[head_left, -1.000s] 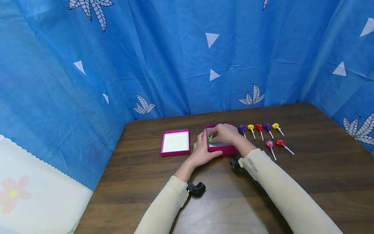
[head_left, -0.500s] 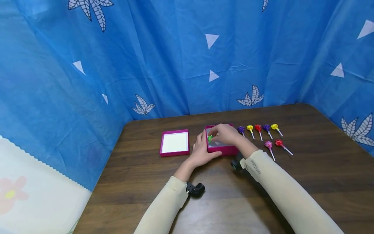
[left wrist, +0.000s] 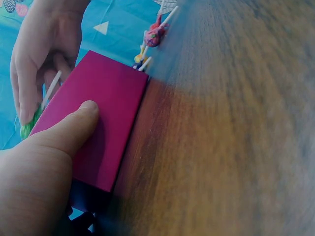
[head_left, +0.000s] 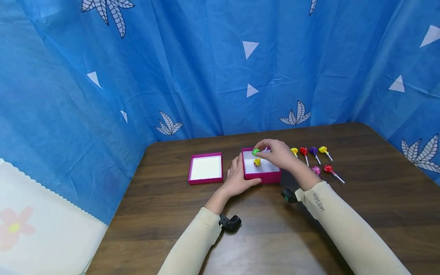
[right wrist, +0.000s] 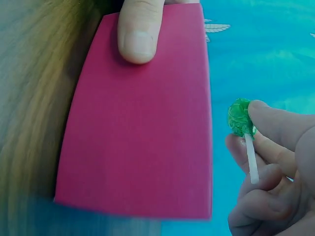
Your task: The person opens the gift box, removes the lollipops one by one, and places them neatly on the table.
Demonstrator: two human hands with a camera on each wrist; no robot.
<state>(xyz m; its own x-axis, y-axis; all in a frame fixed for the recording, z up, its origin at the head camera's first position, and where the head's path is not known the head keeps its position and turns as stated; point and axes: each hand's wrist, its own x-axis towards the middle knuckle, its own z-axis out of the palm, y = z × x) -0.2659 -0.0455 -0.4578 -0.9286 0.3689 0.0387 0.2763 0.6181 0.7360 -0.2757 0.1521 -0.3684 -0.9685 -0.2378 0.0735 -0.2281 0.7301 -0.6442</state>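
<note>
My right hand [head_left: 279, 153] pinches a green-wrapped lollipop [right wrist: 241, 118] by its head between thumb and fingers, its white stick pointing down in the right wrist view. The lollipop is over the back of a magenta box [head_left: 262, 177] with a white inside. A yellow lollipop [head_left: 257, 162] is in the box, its stick not clearly visible. My left hand [head_left: 237, 179] holds the box at its front left corner. Its thumb [left wrist: 81, 123] presses on the front wall, and its fingers lie along the left wall, hidden in the left wrist view.
A magenta lid [head_left: 206, 168] with a white inside lies left of the box. To the right are several lollipops, among them a red one [head_left: 304, 151], a purple one [head_left: 313, 150], a yellow one [head_left: 322, 149] and another red one [head_left: 328, 169]. A blue curtain [head_left: 206, 76] hangs behind the table.
My right hand has risen from inside the box and shifted toward its back right, carrying the green lollipop. The yellow lollipop in the box has come into sight. My left hand has stayed put.
</note>
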